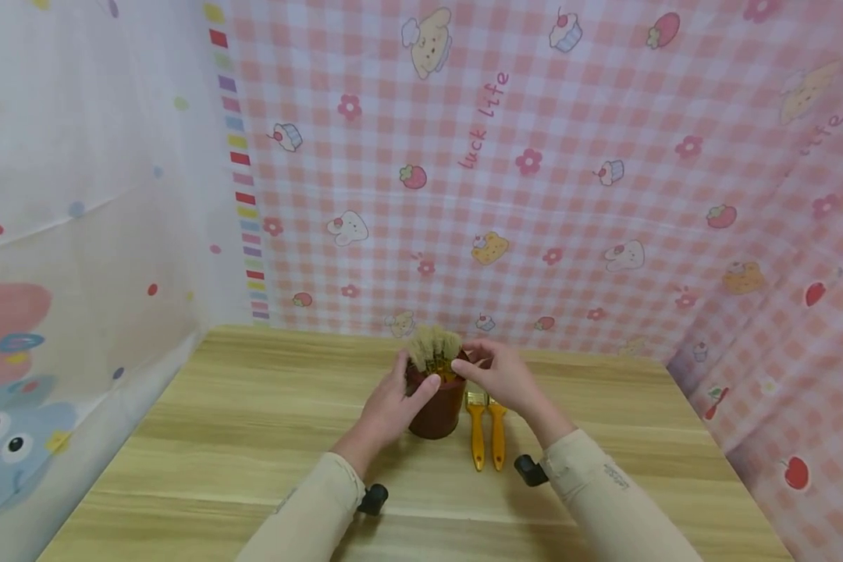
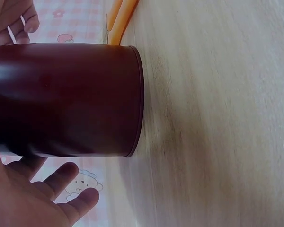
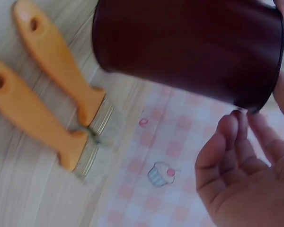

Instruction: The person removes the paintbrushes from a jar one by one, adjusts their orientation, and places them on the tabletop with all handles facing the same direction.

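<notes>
Wooden table with dark-red cup, two orange-handled brushes

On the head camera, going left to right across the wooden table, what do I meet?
Left hand → dark red round cup holding bristle brushes → two orange-handled paintbrushes lying flat; right hand is above them at the cup's rim.

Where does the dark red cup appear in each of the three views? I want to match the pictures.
Head view: the dark red cup stands at centre on the table, between both hands.
Left wrist view: it fills the upper left.
Right wrist view: it lies across the top.
Shared landmark: the two orange-handled brushes beside it, also at the top and left.
</notes>
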`<control>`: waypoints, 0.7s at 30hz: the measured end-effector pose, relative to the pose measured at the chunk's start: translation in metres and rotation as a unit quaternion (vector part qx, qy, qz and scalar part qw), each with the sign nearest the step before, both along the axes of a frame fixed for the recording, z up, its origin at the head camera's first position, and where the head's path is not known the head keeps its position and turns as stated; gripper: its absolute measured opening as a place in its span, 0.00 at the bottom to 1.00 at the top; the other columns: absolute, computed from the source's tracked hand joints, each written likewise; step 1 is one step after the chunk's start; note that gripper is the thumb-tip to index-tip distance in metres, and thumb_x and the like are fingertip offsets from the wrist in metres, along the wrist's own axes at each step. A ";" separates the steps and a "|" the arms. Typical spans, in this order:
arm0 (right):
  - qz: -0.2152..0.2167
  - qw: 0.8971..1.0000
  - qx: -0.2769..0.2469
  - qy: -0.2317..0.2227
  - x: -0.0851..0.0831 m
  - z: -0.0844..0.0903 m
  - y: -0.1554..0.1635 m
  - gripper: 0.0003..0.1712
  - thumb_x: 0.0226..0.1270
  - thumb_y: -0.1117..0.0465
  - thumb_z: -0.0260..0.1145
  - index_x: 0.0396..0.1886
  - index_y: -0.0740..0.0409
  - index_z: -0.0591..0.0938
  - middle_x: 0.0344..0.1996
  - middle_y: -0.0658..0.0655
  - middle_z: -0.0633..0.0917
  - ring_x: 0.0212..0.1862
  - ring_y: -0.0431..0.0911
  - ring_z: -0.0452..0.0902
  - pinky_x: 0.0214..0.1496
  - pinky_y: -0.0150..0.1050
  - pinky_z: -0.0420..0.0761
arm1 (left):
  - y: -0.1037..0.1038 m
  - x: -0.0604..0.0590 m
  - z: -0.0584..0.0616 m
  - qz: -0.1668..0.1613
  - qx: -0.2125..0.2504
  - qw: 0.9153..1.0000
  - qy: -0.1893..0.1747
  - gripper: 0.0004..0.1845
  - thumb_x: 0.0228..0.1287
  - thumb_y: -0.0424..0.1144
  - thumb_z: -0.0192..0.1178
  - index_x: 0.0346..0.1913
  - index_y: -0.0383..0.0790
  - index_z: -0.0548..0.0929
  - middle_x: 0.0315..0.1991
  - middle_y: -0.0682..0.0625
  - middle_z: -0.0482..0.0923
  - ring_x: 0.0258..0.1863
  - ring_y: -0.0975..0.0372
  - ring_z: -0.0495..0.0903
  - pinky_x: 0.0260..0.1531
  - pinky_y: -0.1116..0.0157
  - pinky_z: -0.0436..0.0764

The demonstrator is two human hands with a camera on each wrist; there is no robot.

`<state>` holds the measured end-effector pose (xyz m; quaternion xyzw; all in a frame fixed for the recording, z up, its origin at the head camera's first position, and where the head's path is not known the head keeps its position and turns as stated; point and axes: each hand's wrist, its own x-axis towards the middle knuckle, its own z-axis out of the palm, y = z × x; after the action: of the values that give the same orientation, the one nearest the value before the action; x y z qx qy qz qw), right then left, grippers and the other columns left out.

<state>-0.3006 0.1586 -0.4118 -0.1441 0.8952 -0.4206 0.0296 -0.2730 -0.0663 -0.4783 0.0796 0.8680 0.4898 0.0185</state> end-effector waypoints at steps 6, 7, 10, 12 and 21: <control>-0.047 0.999 0.008 0.016 -0.003 0.001 -0.022 0.27 0.73 0.50 0.75 0.66 0.55 0.85 0.59 0.60 0.88 0.55 0.55 0.88 0.49 0.48 0.90 | -0.001 0.000 0.001 0.000 0.005 1.000 0.003 0.55 0.75 0.75 0.49 0.89 0.47 0.43 0.86 0.37 0.55 0.83 0.40 0.61 0.78 0.36 0.64; -0.056 0.998 0.016 0.021 -0.003 0.001 -0.026 0.24 0.73 0.51 0.76 0.64 0.55 0.86 0.59 0.59 0.88 0.52 0.53 0.88 0.46 0.45 0.90 | -0.001 0.000 0.001 -0.001 0.006 1.000 0.003 0.55 0.75 0.75 0.49 0.89 0.47 0.44 0.86 0.37 0.56 0.83 0.41 0.61 0.78 0.37 0.65; -0.076 0.995 0.047 0.033 -0.002 0.004 -0.035 0.18 0.72 0.54 0.76 0.56 0.56 0.88 0.54 0.59 0.88 0.36 0.48 0.84 0.34 0.39 0.83 | -0.001 0.000 0.000 -0.003 0.011 1.000 0.005 0.54 0.75 0.75 0.49 0.89 0.47 0.44 0.86 0.37 0.56 0.83 0.41 0.62 0.78 0.37 0.65; -0.091 0.991 0.090 0.048 -0.002 0.006 -0.041 0.18 0.70 0.53 0.77 0.55 0.56 0.88 0.51 0.58 0.89 0.31 0.46 0.79 0.32 0.38 0.78 | -0.001 0.000 0.000 -0.003 0.013 1.000 0.004 0.54 0.75 0.75 0.49 0.89 0.47 0.44 0.86 0.37 0.55 0.83 0.41 0.62 0.78 0.37 0.65; -0.146 0.977 0.142 0.059 0.004 0.009 -0.051 0.13 0.70 0.55 0.75 0.52 0.51 0.88 0.51 0.56 0.89 0.39 0.50 0.84 0.35 0.45 0.81 | -0.001 0.000 0.002 0.001 0.010 1.000 -0.002 0.54 0.75 0.75 0.50 0.89 0.50 0.43 0.86 0.37 0.55 0.83 0.41 0.61 0.78 0.36 0.64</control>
<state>-0.2971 0.1079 -0.4030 -0.0308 0.9573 -0.2803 -0.0646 -0.2725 -0.0676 -0.4766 0.0782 0.8632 0.4984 0.0190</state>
